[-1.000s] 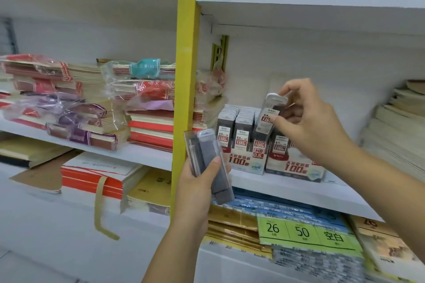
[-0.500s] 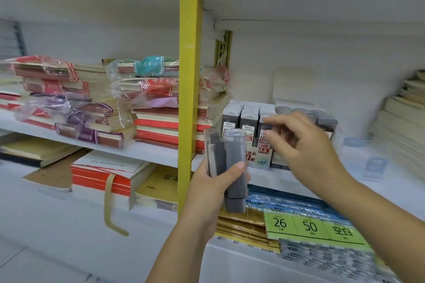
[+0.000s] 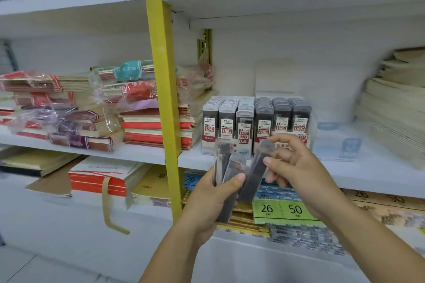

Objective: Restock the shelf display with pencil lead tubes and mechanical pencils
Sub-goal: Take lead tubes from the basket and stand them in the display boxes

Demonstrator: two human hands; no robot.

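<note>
The right hand (image 3: 299, 174) pinches one slim lead tube (image 3: 254, 174) between its thumb and curled fingers. The tube is a flat, rectangular case of clear hard plastic with a dark core. It is tilted, with its lower end against the bundle in the other hand. The left hand (image 3: 213, 202) is wrapped round a few more tubes (image 3: 226, 174) of the same kind, thumb pressed across their smooth fronts, caps pointing up.

Just behind both hands, on the white shelf board (image 3: 379, 167), two display boxes (image 3: 243, 139) stand side by side. They are packed with upright tubes in tight rows, with pale caps and 0.5 labels on the left and grey caps and 0.7 labels on the right.

A glossy yellow upright (image 3: 162, 76) divides the shelving. Left of it lie stacked notebooks (image 3: 69, 117) in crinkled clear wrap, and far to the right are cream paper pads (image 3: 395, 110). Green price tags (image 3: 280, 209) sit on the goods below.
</note>
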